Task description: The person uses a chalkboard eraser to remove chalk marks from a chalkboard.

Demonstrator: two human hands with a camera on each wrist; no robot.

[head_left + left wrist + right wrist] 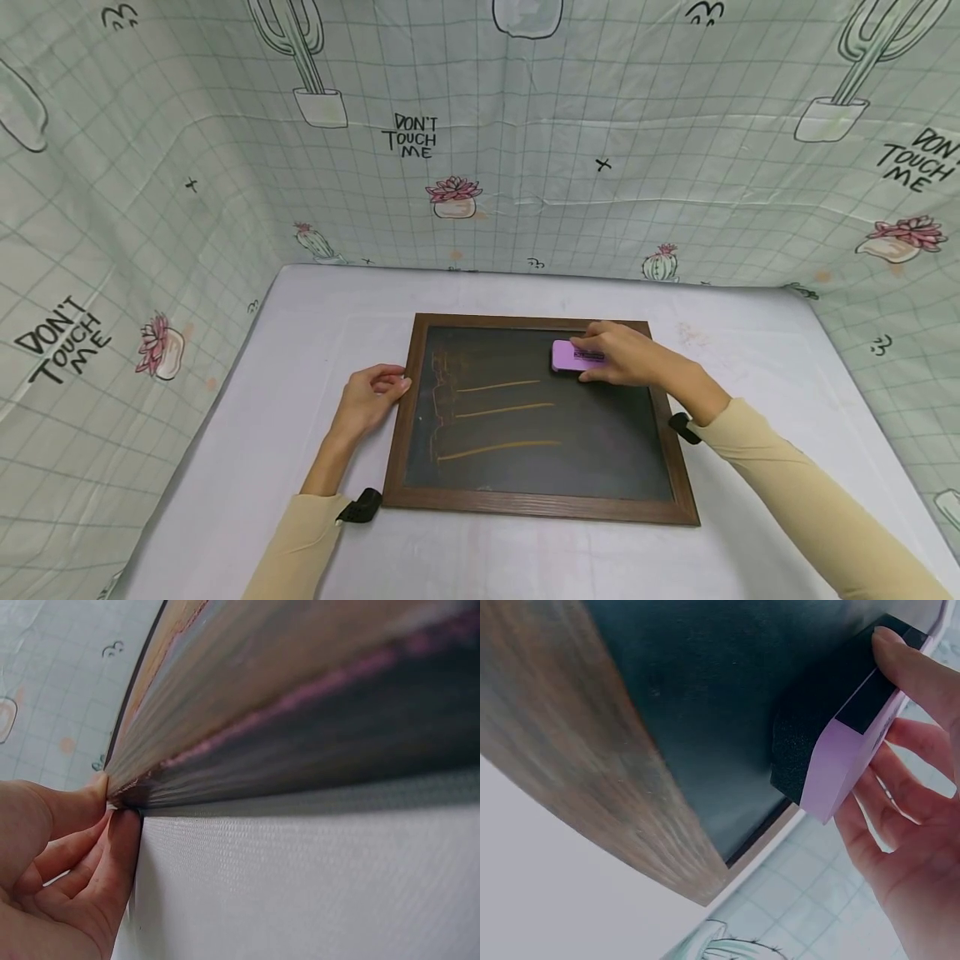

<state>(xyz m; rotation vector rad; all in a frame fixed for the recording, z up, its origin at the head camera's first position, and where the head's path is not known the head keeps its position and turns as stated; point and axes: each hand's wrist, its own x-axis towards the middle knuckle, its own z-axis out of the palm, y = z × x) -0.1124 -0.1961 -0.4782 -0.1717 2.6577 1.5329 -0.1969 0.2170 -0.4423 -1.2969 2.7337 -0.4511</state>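
Observation:
A chalkboard (607,450) in a brown wooden frame lies on the table, with three yellow chalk lines (501,410) across its middle and faint reddish scribbles (441,400) along its left side. My right hand (628,357) grips a purple eraser (567,356) near the board's upper right. In the right wrist view the eraser's black felt side (791,742) faces the dark board surface, thumb on one side and fingers on the other. My left hand (366,403) pinches the frame's left edge; the left wrist view shows the thumb (79,806) above and fingers beneath.
The white-covered table (540,558) extends around the board on every side. A printed curtain (525,167) with cactus drawings stands behind and at both sides. Black wrist straps (362,506) show at both sleeves, the left one close to the frame's lower left corner.

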